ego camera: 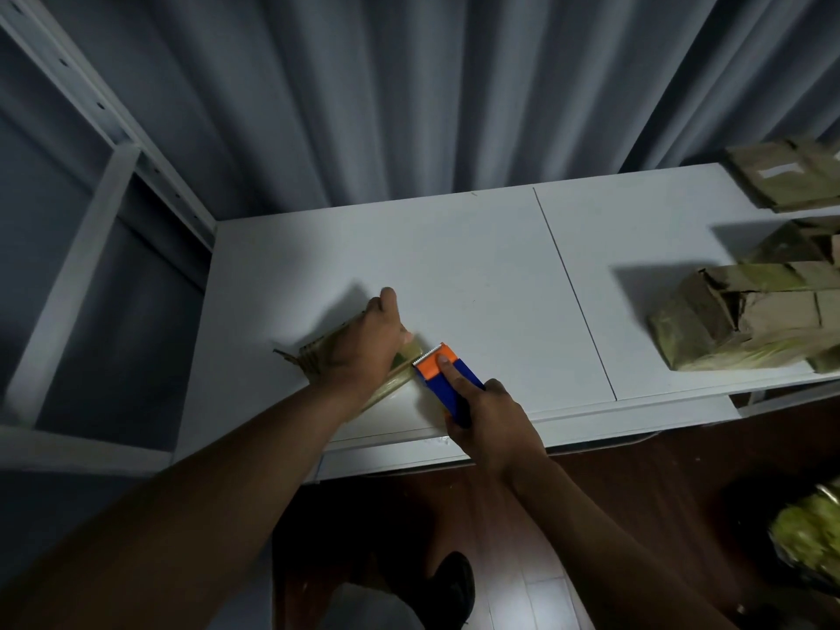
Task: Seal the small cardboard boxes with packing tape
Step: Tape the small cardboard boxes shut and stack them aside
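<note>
Fingers of left hand (366,345) grip box (400,370); right hand (488,420) clasps tape dispenser (443,372).

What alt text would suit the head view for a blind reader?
A person's left hand holds a small cardboard box on a white table while the right hand grips an orange and blue tape dispenser against it. More boxes lie at right.
</note>
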